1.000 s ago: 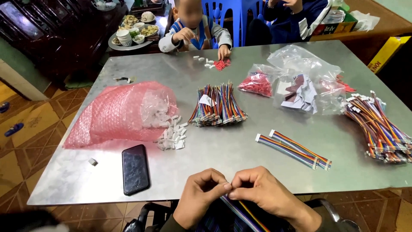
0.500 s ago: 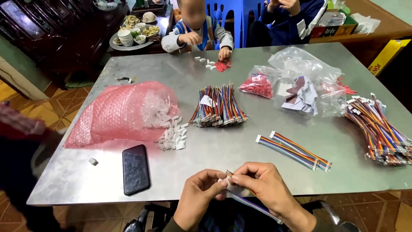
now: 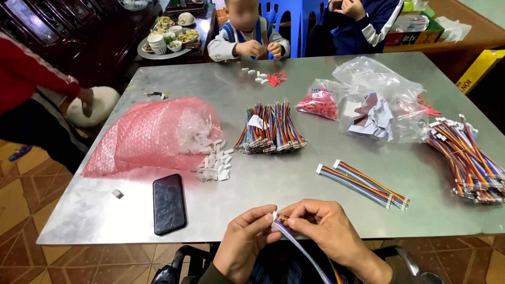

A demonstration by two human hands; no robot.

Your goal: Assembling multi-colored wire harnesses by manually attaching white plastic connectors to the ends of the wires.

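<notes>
At the near table edge, the left hand (image 3: 246, 241) pinches a small white plug (image 3: 274, 214) between thumb and forefinger, while the right hand (image 3: 327, 227) closes its fingertips on the end of a rainbow ribbon cable (image 3: 298, 245) that trails down toward the lap. Both hands are narrow, each holding its piece, and the two pieces meet just between them. Beyond lie two finished cables (image 3: 363, 183) to the right, a black phone (image 3: 169, 203) to the left, and a heap of loose white plugs (image 3: 214, 164) spilling from a pink bubble bag (image 3: 144, 135). Farther out sit a bound cable bundle (image 3: 270, 129), clear bags (image 3: 368, 97) and a cable pile (image 3: 468, 158) at the right edge. As I judge it, the plug is tiny and held only at the tips, so a skewed push could bend a pin or flick it off the metal table (image 3: 284, 181) onto the floor.
</notes>
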